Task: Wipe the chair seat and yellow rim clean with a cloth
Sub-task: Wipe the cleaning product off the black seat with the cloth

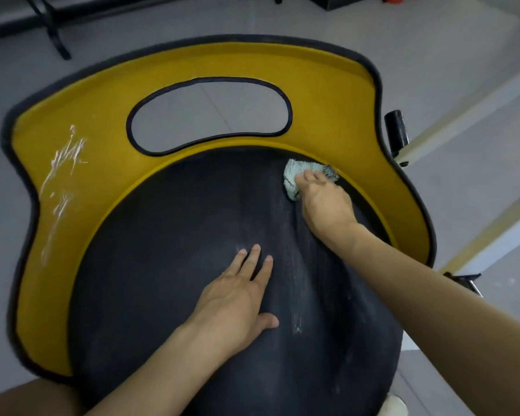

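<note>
Presently, at far-right seam of seat (162, 265) and yellow rim (222, 64): cloth (293, 175), bunched in curled grip of right hand (324, 202), likely for scrubbing the crevice; left hand (234, 301) flat, straight-fingered, empty, bracing seat centre; white smears (63, 163) on left rim.

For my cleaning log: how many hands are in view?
2. The left hand rests flat on the seat; the right hand holds the cloth at its far edge, by the yellow rim.

Grey tiled floor (282, 22) lies all around. Black metal frame legs (53, 31) stand at 11 o'clock, and pale yellowish floor stripes (490, 232) run at 3 o'clock.
</note>
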Available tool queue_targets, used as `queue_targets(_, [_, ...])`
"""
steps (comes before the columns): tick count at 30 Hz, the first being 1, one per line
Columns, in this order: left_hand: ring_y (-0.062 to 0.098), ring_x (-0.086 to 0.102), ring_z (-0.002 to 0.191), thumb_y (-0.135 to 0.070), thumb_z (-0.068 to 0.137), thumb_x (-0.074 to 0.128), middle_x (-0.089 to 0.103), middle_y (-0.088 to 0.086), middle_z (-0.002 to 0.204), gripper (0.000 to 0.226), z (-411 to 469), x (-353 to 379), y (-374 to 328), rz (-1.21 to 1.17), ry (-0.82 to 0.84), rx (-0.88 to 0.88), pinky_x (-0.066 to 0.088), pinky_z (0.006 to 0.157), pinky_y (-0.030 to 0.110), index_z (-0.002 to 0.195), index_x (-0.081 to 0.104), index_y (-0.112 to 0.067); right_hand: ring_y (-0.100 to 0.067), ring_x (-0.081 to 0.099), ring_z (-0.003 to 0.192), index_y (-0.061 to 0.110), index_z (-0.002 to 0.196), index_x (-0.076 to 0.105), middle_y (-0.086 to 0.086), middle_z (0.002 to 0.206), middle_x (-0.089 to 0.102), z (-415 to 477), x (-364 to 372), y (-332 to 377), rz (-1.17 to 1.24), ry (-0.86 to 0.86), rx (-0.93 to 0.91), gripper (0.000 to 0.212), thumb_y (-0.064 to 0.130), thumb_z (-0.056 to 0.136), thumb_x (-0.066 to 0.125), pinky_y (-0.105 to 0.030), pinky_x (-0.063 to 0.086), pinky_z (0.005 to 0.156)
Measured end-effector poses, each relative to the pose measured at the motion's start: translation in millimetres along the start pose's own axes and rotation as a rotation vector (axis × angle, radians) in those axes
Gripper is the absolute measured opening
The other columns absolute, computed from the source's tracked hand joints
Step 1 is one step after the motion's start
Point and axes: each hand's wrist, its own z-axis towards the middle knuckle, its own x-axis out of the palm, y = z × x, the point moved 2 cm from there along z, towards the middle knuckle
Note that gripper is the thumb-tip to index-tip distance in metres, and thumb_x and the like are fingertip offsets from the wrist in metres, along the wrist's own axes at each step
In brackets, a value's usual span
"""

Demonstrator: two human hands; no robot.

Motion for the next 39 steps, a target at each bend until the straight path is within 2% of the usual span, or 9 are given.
queue_targets(5, [0.014,-0.024,0.150,-0.054,0.097,0.055,-0.033,-0.005,0.161,0.098,-1.5,0.5,-0.9,-0.018,-0.023,0.000,0.014,0.122,0.033,0.158,-0.017,-0.028,-0.022,0.060,0.097,0.016,0.107,0.056,-0.003,0.106,0.058,-73.9,-6.0,19.7,0.071,-0.002,-0.087,0.030,0.008,0.080,0.066,-0.031,0.046,0.070])
queue_targets(10, [0.016,-0.024,0.150,-0.053,0.097,0.055,-0.033,-0.003,0.161,0.097,-0.5,3.6,-3.2,-0.017,-0.059,0.006,0.012,0.123,0.034,0.159,-0.014,-0.025,-0.028,0.067,0.107,0.005,0.117,0.067,-0.013,0.116,0.069,-130.5,-1.6,32.6,0.107,0.090,-0.217,0.057,0.011,0.062,0.083,-0.036,0.058,0.087])
queue_targets(13, [0.016,-0.025,0.150,-0.052,0.097,0.056,-0.035,-0.004,0.160,0.098,4.9,2.2,-4.4,-0.015,-0.030,-0.008,0.011,0.123,0.035,0.158,-0.017,-0.027,-0.022,0.062,0.097,0.016,0.112,0.057,-0.001,0.110,0.058,-74.9,-5.2,31.0,0.018,0.110,-0.158,0.029,0.011,0.084,0.065,-0.033,0.044,0.062])
queue_targets(18, [0.017,-0.027,0.149,-0.051,0.098,0.057,-0.038,-0.004,0.158,0.100,6.4,0.6,-5.6,-0.020,0.025,-0.020,0.008,0.123,0.036,0.157,-0.021,-0.027,-0.031,0.060,0.104,0.014,0.116,0.054,-0.008,0.116,0.057,32.9,2.8,26.9,-0.059,0.083,-0.024,0.026,0.004,0.093,0.047,-0.036,0.035,0.067])
queue_targets(24, [0.015,-0.028,0.149,-0.052,0.097,0.057,-0.037,-0.005,0.159,0.100,3.7,5.1,-0.5,-0.061,-0.008,0.001,0.008,0.124,0.034,0.157,-0.020,-0.027,-0.023,0.058,0.090,0.022,0.101,0.047,0.001,0.102,0.050,-43.4,2.6,23.6,0.036,0.029,-0.118,0.020,0.007,0.089,0.049,-0.034,0.037,0.060])
queue_targets(28, [0.013,-0.028,0.148,-0.054,0.098,0.053,-0.038,-0.005,0.158,0.098,-2.6,12.8,5.0,-0.048,-0.047,0.024,0.000,0.121,0.030,0.156,-0.021,-0.027,-0.024,0.062,0.116,0.012,0.123,0.064,-0.004,0.126,0.064,-170.7,1.6,23.4,0.111,0.029,-0.228,0.045,0.010,0.084,0.041,-0.035,0.056,0.089])
queue_targets(31, [0.012,-0.028,0.148,-0.057,0.098,0.051,-0.038,-0.004,0.157,0.098,-5.8,15.3,6.7,-0.020,-0.050,0.029,-0.003,0.120,0.029,0.156,-0.022,-0.026,-0.025,0.061,0.122,0.010,0.124,0.069,-0.008,0.130,0.065,-230.7,4.5,24.6,0.165,0.003,-0.261,0.047,0.012,0.085,0.043,-0.042,0.055,0.093])
queue_targets(34, [0.014,-0.025,0.150,-0.056,0.099,0.049,-0.035,-0.003,0.160,0.095,-9.9,16.5,4.3,-0.006,-0.079,0.032,-0.001,0.121,0.030,0.157,-0.020,-0.025,-0.022,0.061,0.121,0.013,0.127,0.066,-0.004,0.131,0.065,-217.6,-1.7,18.7,0.146,0.105,-0.270,0.049,0.015,0.085,0.041,-0.035,0.054,0.096])
queue_targets(39, [0.016,-0.018,0.153,-0.047,0.105,0.040,-0.025,-0.001,0.165,0.078,-22.3,27.0,-0.7,-0.004,-0.137,0.039,0.003,0.125,0.033,0.160,-0.011,-0.024,-0.024,0.059,0.101,0.023,0.111,0.050,0.003,0.111,0.053,-124.4,-9.8,-2.6,0.027,0.133,-0.081,0.024,0.008,0.092,0.048,-0.035,0.041,0.062])
